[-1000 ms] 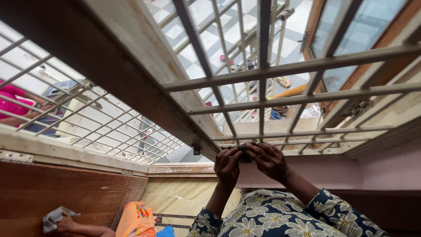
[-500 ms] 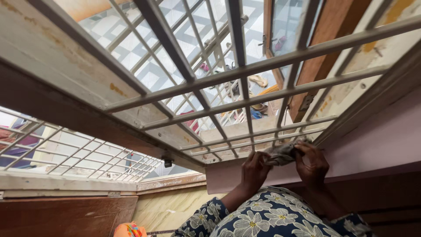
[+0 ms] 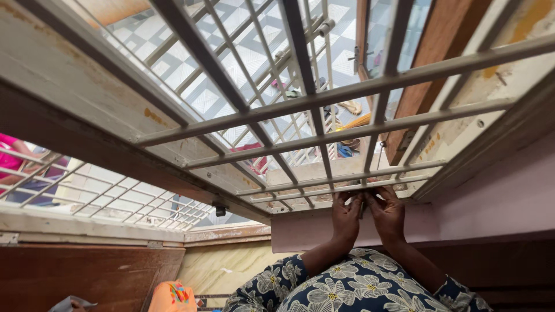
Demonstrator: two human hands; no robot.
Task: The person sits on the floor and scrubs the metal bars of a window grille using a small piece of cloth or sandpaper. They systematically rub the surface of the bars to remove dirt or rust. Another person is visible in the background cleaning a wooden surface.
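My left hand (image 3: pixel 346 216) and my right hand (image 3: pixel 387 215) are pressed side by side against the lowest bar of a white-painted window grille (image 3: pixel 324 137). Both sleeves are dark blue with a cream flower print. Between the two hands only a thin dark sliver of a grey cloth (image 3: pixel 362 205) shows; the rest is hidden behind my fingers. Both hands are closed around it, right at the bar near the sill.
A wide wooden window post (image 3: pixel 87 110) separates this grille from a second one (image 3: pixel 115 199) on the left. A pink wall (image 3: pixel 497 196) is at the right. At bottom left are another person's grey rag (image 3: pixel 69 303) and orange clothing (image 3: pixel 171 297).
The grey cloth was spread between my hands half a second ago; now the hands have come together and moved slightly left along the bottom bar, covering it. The view shifted a little.
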